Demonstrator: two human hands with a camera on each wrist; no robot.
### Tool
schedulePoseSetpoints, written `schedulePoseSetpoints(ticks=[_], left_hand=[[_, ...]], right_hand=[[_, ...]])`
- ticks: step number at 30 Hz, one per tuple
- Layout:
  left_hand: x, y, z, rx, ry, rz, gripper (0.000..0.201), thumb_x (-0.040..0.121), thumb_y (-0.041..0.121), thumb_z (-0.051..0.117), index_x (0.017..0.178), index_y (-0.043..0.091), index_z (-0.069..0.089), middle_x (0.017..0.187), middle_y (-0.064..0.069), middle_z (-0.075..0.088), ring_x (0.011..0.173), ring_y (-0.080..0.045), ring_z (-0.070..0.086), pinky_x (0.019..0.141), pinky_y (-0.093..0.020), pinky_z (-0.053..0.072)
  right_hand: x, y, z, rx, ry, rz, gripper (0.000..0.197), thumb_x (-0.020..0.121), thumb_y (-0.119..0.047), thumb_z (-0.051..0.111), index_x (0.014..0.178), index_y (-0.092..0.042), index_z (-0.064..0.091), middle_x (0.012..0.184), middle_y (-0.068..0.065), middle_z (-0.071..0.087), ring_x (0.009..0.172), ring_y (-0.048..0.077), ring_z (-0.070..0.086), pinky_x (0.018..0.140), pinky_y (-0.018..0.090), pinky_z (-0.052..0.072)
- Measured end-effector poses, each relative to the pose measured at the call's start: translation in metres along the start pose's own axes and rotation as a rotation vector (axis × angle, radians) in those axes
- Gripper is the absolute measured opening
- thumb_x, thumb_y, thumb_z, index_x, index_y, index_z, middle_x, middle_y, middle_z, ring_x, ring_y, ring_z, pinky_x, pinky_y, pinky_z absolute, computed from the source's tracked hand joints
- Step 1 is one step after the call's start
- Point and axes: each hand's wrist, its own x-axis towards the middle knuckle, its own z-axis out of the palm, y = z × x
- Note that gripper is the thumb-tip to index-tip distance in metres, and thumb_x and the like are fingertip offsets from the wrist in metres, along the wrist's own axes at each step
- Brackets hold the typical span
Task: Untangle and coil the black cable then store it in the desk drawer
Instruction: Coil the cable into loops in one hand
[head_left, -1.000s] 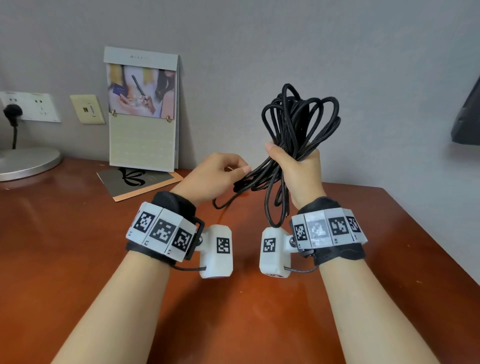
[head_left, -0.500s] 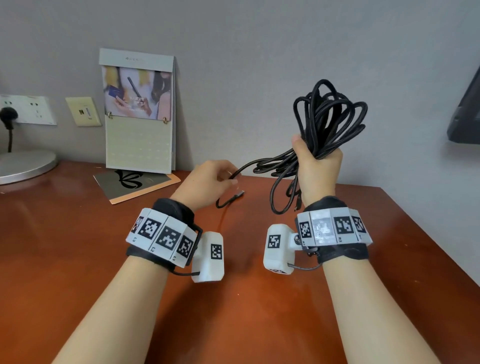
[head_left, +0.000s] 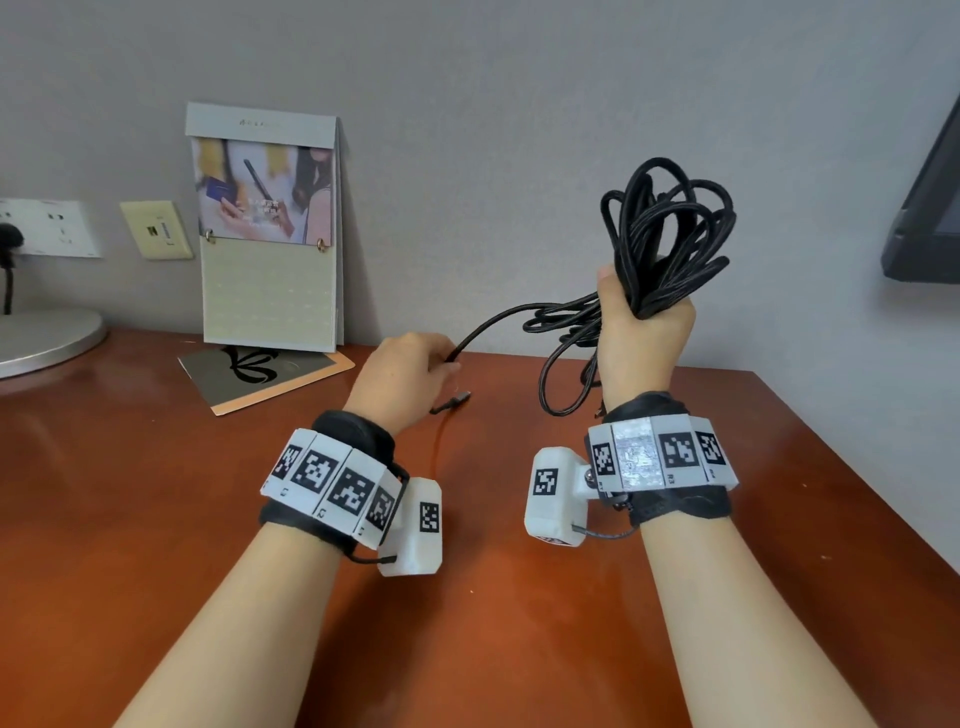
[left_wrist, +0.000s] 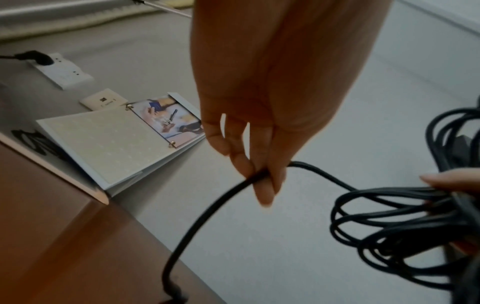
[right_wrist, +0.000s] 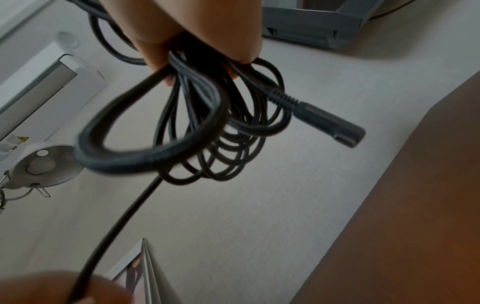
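Observation:
My right hand (head_left: 644, 322) is raised above the desk and grips a bunched black cable (head_left: 670, 234), its loops sticking up above the fist and hanging below it. In the right wrist view the loops (right_wrist: 207, 131) dangle under the fingers with one plug (right_wrist: 335, 123) poking out. A single strand runs left to my left hand (head_left: 410, 364), which pinches it near its end; the small connector (head_left: 457, 399) hangs just below. The left wrist view shows the fingertips (left_wrist: 259, 174) pinching the strand (left_wrist: 207, 214). No drawer is in view.
The red-brown desk (head_left: 156, 493) lies below both hands. A standing calendar (head_left: 270, 228) and a flat card (head_left: 260, 374) sit at the back, a lamp base (head_left: 47, 338) at far left, wall sockets (head_left: 47, 228) behind. A dark monitor (head_left: 930, 208) is at the right edge.
My right hand has carried the bundle up and to the right, away from the left hand. One strand has drawn out longer between the two hands.

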Motion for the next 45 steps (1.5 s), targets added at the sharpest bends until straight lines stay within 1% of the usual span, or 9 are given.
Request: schedulePoseSetpoints(ticks=[10,14,19,23,27,34,39,42,45], left_hand=[[0.002,0.013,0.007,-0.116,0.0,0.035,0.021,0.096,0.018,0.048,0.086,0.016,0.066,0.079,0.004,0.069,0.08,-0.018,0.061,0.066,-0.017,0.042],[0.005,0.012,0.006,-0.122,-0.133,0.091,0.031,0.098,0.026,0.045,0.09,0.008,0.067,0.102,-0.014,0.067,0.096,-0.029,0.062,0.084,-0.033,0.045],[0.004,0.013,-0.001,-0.159,-0.21,0.243,0.019,0.095,0.013,0.052,0.1,0.013,0.071,0.141,0.001,0.044,0.129,-0.013,0.042,0.108,-0.028,0.032],[0.002,0.012,-0.001,-0.284,-0.168,0.214,0.007,0.086,0.02,0.066,0.085,0.017,0.072,0.125,0.006,0.06,0.114,-0.006,0.055,0.105,-0.025,0.038],[0.0,0.015,-0.004,-0.362,-0.059,0.153,0.014,0.078,0.032,0.071,0.068,0.024,0.065,0.09,0.015,0.066,0.08,0.006,0.059,0.076,-0.002,0.041],[-0.001,0.01,-0.005,-0.26,0.11,0.211,0.051,0.07,0.057,0.063,0.065,0.007,0.069,0.063,-0.006,0.068,0.063,-0.019,0.062,0.066,-0.033,0.049],[-0.003,0.014,-0.008,-0.2,0.093,0.242,0.065,0.075,0.058,0.059,0.046,0.002,0.045,0.045,-0.011,0.043,0.045,-0.019,0.035,0.052,-0.027,0.032],[-0.002,0.015,-0.008,-0.223,0.092,0.178,0.055,0.078,0.053,0.063,0.046,0.013,0.043,0.043,0.003,0.04,0.044,-0.01,0.038,0.051,-0.019,0.032],[0.0,0.012,-0.009,-0.391,0.043,0.11,0.039,0.077,0.047,0.069,0.076,0.011,0.055,0.066,0.005,0.057,0.056,-0.003,0.048,0.062,-0.02,0.04]], right_hand=[[-0.005,0.015,0.004,-0.237,-0.101,-0.087,0.007,0.079,-0.004,0.065,0.076,0.0,0.06,0.06,0.003,0.055,0.058,0.011,0.05,0.06,0.025,0.046],[-0.008,0.013,0.008,-0.308,-0.163,-0.11,0.014,0.078,-0.004,0.066,0.072,-0.011,0.056,0.059,-0.01,0.052,0.058,0.007,0.05,0.056,0.013,0.042],[-0.011,0.013,0.009,-0.241,-0.223,-0.009,0.009,0.081,-0.007,0.066,0.084,0.0,0.062,0.067,0.0,0.057,0.064,0.015,0.054,0.064,0.026,0.046],[-0.013,0.011,0.009,-0.211,-0.289,0.076,0.008,0.082,-0.009,0.067,0.077,-0.009,0.06,0.067,-0.002,0.059,0.066,0.012,0.056,0.064,0.021,0.047],[-0.016,0.009,0.01,-0.147,-0.344,0.137,0.021,0.083,-0.009,0.067,0.07,-0.023,0.057,0.068,-0.011,0.059,0.061,-0.004,0.056,0.06,0.007,0.044],[-0.024,0.002,0.017,-0.016,-0.441,0.263,0.022,0.082,-0.005,0.067,0.068,-0.018,0.057,0.065,-0.005,0.058,0.066,0.01,0.058,0.069,0.028,0.051],[-0.031,-0.007,0.017,0.033,-0.507,0.293,0.024,0.082,0.0,0.065,0.067,-0.011,0.051,0.065,0.004,0.05,0.062,0.014,0.051,0.064,0.025,0.046],[-0.032,-0.011,0.017,0.107,-0.468,0.391,0.025,0.081,-0.001,0.067,0.071,-0.019,0.054,0.068,-0.004,0.058,0.059,0.002,0.06,0.064,0.017,0.05],[-0.035,-0.014,0.019,0.148,-0.506,0.476,0.014,0.082,-0.002,0.066,0.077,-0.012,0.059,0.066,-0.004,0.062,0.063,0.005,0.063,0.064,0.021,0.051]])
